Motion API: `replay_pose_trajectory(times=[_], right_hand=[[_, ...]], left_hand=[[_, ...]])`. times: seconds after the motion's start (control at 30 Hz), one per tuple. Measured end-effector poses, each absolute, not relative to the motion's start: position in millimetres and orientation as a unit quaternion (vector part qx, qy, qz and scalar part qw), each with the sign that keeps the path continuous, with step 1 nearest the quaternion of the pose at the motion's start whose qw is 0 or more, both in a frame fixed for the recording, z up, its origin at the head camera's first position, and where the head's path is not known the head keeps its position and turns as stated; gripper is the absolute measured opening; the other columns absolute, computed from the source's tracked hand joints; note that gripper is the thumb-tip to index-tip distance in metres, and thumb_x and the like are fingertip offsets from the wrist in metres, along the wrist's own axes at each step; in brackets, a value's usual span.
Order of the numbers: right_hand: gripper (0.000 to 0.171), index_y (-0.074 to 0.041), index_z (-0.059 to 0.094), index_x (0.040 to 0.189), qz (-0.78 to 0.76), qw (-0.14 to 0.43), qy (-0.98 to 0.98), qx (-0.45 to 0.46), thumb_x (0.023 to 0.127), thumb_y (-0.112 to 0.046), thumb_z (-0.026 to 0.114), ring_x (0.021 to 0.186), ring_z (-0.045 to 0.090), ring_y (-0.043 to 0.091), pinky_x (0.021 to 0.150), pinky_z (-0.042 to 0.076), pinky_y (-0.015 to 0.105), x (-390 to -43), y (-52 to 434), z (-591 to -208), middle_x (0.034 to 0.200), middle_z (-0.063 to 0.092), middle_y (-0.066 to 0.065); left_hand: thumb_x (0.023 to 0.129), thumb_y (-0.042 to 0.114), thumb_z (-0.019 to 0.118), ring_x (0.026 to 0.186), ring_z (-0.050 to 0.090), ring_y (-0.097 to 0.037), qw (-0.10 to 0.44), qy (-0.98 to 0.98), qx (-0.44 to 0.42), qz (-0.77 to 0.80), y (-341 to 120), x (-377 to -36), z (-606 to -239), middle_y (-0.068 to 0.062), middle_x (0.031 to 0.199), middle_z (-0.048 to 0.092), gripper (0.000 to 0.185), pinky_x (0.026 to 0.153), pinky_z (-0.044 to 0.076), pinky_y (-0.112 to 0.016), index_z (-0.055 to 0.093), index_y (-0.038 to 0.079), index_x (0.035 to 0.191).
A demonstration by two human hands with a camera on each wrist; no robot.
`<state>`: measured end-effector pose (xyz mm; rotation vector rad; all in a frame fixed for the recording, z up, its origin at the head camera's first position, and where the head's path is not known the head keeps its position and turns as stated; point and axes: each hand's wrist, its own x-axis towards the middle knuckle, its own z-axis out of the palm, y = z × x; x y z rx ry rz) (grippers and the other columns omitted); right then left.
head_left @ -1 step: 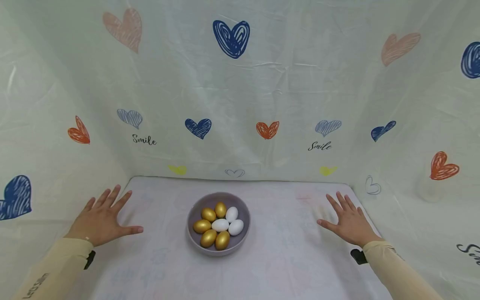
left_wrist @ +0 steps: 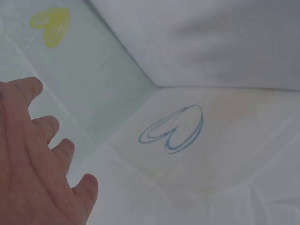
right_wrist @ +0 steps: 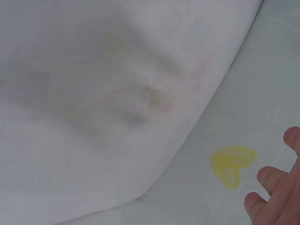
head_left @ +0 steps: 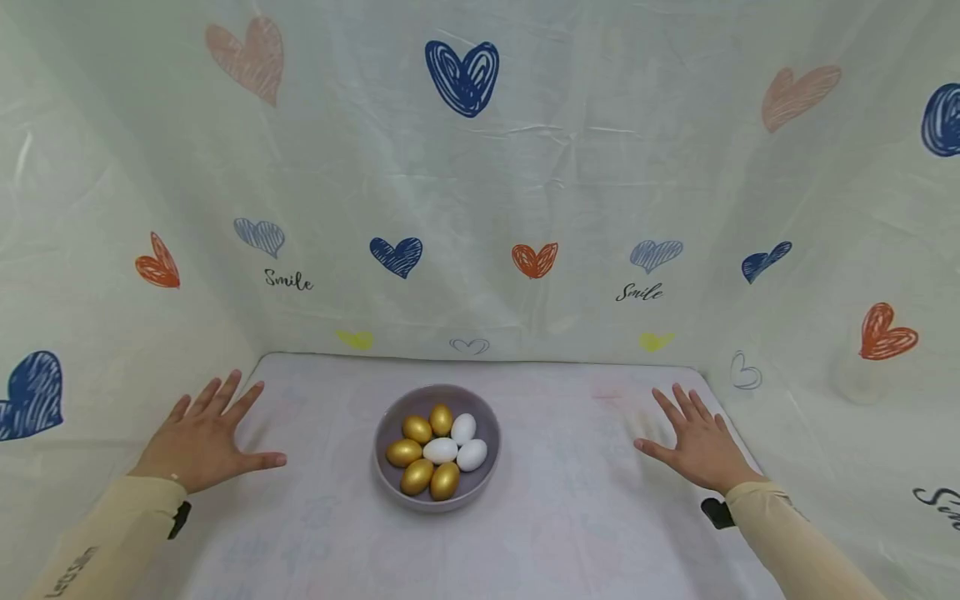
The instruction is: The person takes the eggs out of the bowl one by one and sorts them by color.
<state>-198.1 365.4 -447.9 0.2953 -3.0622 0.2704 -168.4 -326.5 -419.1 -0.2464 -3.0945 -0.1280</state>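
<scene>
Both grips lay flat and spread on the bench, holding nothing. We saw the left hand palm down near the bench's left edge, its fingers straight and fanned toward the back corner and the thumb stretched out toward the middle. Our right hand mirrored it near the right edge, fingers straight and apart, thumb pointing inward. Each was well apart from the grey bowl, which stood between them at the middle of the bench, a little nearer the person than the back wall.

We counted eight eggs in that bowl: five gold eggs filled the left and near side, and three white eggs lay touching one another on the right. Every egg rested inside the rim.

Pale yellow sleeves covered both forearms, and a dark strap showed at each wrist. A white cloth covered the bench, and a pale curtain printed with blue, orange, pink and yellow hearts and the word "Smile" closed it in on three sides.

From the left wrist we saw the left hand with its fingers relaxed above the cloth, near a blue outlined heart. From the right wrist only the fingertips of the right hand showed, just beside a yellow heart.
</scene>
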Motion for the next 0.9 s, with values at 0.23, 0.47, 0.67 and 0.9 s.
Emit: replay_pose_trajectory(times=[0.23, 0.47, 0.67, 0.9], right_hand=[[0.101, -0.007, 0.027, 0.158, 0.094, 0.023, -0.991, 0.096, 0.087, -0.071, 0.059, 0.144, 0.011, 0.052, 0.102, 0.014, 0.081, -195.4, 366.9, -448.7, 0.16, 0.015, 0.03], [0.102, -0.005, 0.027, 0.157, 0.092, 0.021, -0.991, 0.09, 0.086, -0.072, 0.059, 0.145, 0.012, 0.052, 0.103, 0.014, 0.08, -193.2, 366.8, -449.2, 0.159, 0.016, 0.03], [0.103, -0.006, 0.027, 0.157, 0.09, 0.024, -0.991, 0.094, 0.086, -0.073, 0.058, 0.145, 0.012, 0.051, 0.103, 0.015, 0.079, -194.6, 362.8, -447.3, 0.16, 0.017, 0.029], [0.105, -0.006, 0.026, 0.158, 0.098, 0.022, -0.989, 0.106, 0.085, -0.075, 0.057, 0.146, 0.013, 0.049, 0.106, 0.014, 0.078, -201.4, 349.7, -442.4, 0.16, 0.018, 0.028]], left_hand=[[0.074, 0.082, 0.06, 0.143, 0.011, -0.054, 0.015, -0.996, -0.083, -0.044, -327.3, -168.5, -420.0, -0.033, 0.159, 0.009, 0.119, 0.109, 0.005, -0.075, 0.027, 0.001, 0.155], [0.074, 0.081, 0.062, 0.142, 0.012, -0.056, 0.003, -0.995, -0.087, -0.054, -324.2, -169.6, -419.7, -0.035, 0.158, 0.01, 0.12, 0.11, 0.004, -0.073, 0.027, 0.0, 0.155], [0.072, 0.083, 0.061, 0.141, 0.014, -0.056, 0.002, -0.994, -0.089, -0.06, -316.9, -171.0, -419.1, -0.036, 0.157, 0.013, 0.122, 0.111, 0.006, -0.071, 0.029, -0.002, 0.154], [0.071, 0.084, 0.061, 0.142, 0.014, -0.054, 0.0, -0.991, -0.106, -0.079, -306.2, -174.7, -424.5, -0.035, 0.157, 0.015, 0.125, 0.11, 0.009, -0.074, 0.028, -0.002, 0.154]])
